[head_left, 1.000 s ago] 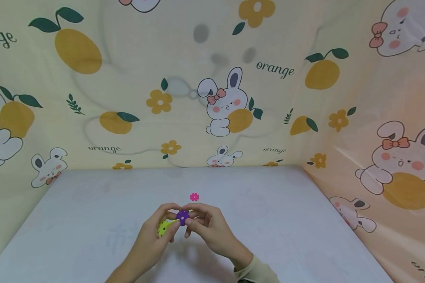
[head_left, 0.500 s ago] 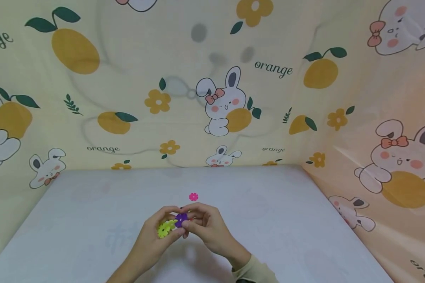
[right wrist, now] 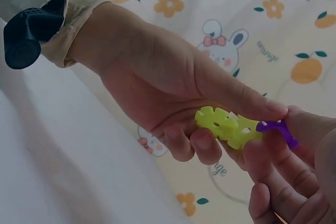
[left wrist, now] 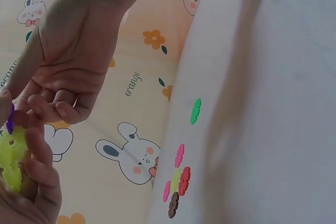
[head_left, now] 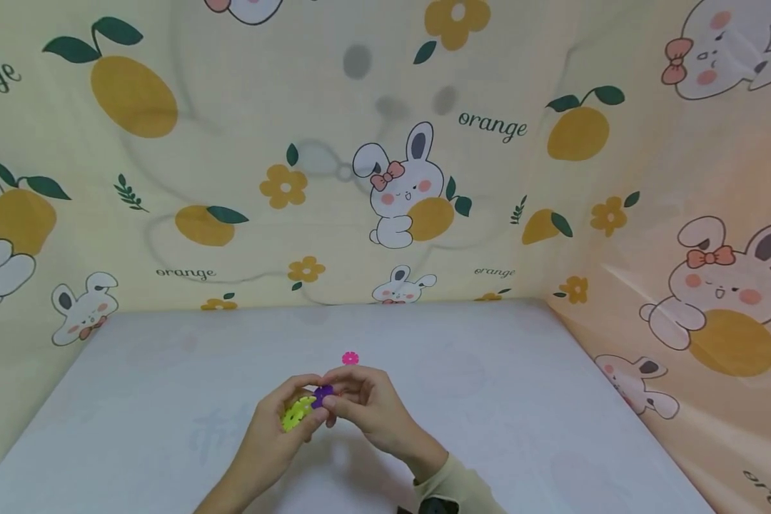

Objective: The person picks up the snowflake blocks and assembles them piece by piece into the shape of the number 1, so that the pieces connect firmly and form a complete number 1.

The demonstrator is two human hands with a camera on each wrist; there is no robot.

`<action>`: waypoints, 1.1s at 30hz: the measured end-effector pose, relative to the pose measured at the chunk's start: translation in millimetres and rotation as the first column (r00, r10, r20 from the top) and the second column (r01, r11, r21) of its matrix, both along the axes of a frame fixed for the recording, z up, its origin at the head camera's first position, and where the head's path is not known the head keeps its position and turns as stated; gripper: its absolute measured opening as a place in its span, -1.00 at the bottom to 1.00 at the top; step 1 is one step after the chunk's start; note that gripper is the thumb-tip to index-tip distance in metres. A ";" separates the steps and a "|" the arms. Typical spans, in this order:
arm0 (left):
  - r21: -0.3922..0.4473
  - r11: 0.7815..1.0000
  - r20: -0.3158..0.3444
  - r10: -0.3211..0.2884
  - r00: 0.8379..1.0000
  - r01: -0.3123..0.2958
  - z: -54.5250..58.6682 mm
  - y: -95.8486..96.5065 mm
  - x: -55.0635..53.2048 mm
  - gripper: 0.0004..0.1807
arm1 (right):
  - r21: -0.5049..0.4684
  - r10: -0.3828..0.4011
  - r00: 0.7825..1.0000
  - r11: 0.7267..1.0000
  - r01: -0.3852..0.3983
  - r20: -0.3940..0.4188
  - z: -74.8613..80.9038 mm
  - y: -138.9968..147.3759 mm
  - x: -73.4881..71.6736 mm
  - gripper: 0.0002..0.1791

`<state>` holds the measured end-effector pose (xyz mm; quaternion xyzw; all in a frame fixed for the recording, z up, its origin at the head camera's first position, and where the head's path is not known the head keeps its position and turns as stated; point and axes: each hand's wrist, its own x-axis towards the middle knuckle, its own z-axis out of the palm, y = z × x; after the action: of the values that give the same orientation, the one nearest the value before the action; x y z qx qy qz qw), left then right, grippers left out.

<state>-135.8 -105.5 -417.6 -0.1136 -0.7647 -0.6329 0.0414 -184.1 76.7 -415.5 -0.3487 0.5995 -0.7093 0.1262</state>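
Two yellow-green notched snowflake discs (head_left: 295, 414), slotted together, lie in my left hand (head_left: 268, 428), held between its thumb and fingers. At their right end is a purple snowflake disc (head_left: 322, 396), pinched by the thumb and fingers of my right hand (head_left: 379, 414). In the right wrist view the purple disc (right wrist: 278, 128) sits at an angle against the edge of a yellow-green disc (right wrist: 244, 134). My left thumb tip is close beside it. Both hands are raised over the white table, fingertips meeting. Fingers cover part of the purple disc.
A pink disc (head_left: 350, 358) lies on the table (head_left: 488, 400) beyond my hands. Several more loose discs show in the left wrist view, among them a green disc (left wrist: 196, 111), a red disc (left wrist: 184, 181) and a brown disc (left wrist: 173, 205). A rabbit-print cloth (head_left: 244, 143) hangs behind.
Both hands have shifted slightly left. The purple disc has turned from nearly face-on to slanted, and now overlaps the yellow-green discs' right end. More of the yellow-green discs shows.
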 end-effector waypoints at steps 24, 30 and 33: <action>-0.040 0.996 0.134 0.080 0.988 -0.075 3.6 -8.7 -8.5 -0.61 | 0.266 -0.298 0.955 0.920 0.289 -0.009 0.7 35.0 -29.9 -0.66; -0.046 0.994 0.185 0.103 0.977 -0.096 3.3 -16.6 -12.6 -0.59 | 0.342 -0.307 0.951 0.898 0.276 0.038 -1.3 45.8 -38.0 -0.63; -0.045 0.994 0.199 0.108 0.974 -0.102 3.7 -18.9 -12.8 -0.59 | 0.378 -0.299 0.953 0.888 0.262 0.042 -4.6 49.8 -43.0 -0.63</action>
<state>-148.6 -124.4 -413.9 -0.0092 -0.7807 -0.6249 -0.0047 -227.1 126.5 -420.2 -0.1930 0.7589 -0.6113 0.1151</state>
